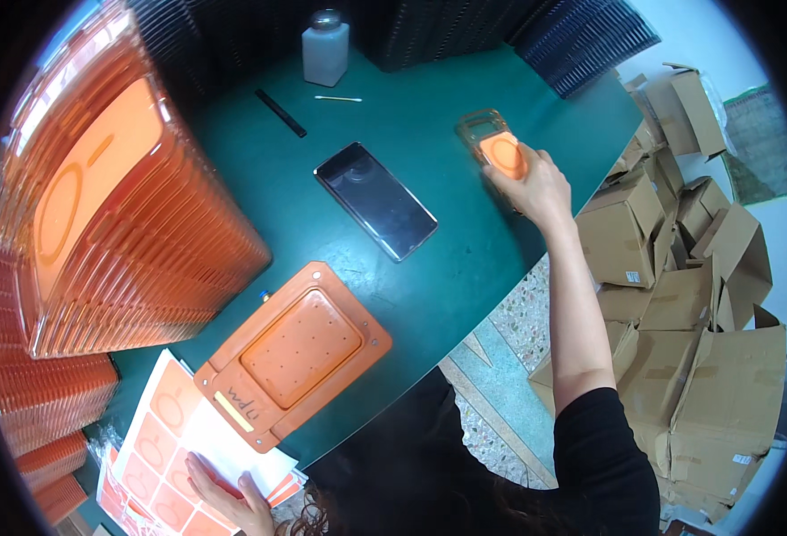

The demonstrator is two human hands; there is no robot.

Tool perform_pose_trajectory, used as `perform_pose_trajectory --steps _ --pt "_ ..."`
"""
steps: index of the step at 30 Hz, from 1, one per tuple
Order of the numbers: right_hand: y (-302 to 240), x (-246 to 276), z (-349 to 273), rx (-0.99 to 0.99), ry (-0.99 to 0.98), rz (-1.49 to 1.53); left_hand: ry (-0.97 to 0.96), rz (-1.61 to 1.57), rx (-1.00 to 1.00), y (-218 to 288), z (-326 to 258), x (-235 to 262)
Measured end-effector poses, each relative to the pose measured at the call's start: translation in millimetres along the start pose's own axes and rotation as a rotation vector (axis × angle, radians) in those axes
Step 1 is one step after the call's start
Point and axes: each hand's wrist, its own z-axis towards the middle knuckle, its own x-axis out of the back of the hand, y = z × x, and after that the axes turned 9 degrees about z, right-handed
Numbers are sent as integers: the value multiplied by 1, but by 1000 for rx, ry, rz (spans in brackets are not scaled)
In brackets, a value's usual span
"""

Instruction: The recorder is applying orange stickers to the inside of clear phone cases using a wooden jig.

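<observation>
Table (474,241): green, spread beneath the right hand (541,188) and the left hand (232,500)
Boxes (679,375): brown cartons heaped right of the right hand, off the table, perhaps to spare working room
Stack (188,259): orange, clear-edged pieces rising ahead and left of the left hand, seemingly piled to save space
Sheets (156,406): orange-printed paper under the left hand, likely laid there for easy reach
Jig (301,353): orange, just ahead of the left hand, recess upward, probably for access
Phone (380,201): left of the right hand, glass up, perhaps against scratches
Right hand: closed around the near end of a case (478,129), leaving its orange panel largely uncovered
Left hand: palm down, fingers spread, apparently steadying paper
Case: in the right hand, far end projecting past the fingers
Bottle (325,54): upright, far ahead of the left hand, presumably against spills
Bar (281,113): black, well left of the right hand
Swab (338,98): beside the bottle, left of the right hand, apparently kept aside
</observation>
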Motion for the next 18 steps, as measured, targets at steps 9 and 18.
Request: perform_pose_trajectory --steps 9,18 --pt "16 13 -8 -52 -48 28 -18 115 -93 2 7 6" --pt "9 9 12 -13 -155 -56 -3 131 -84 0 4 8"
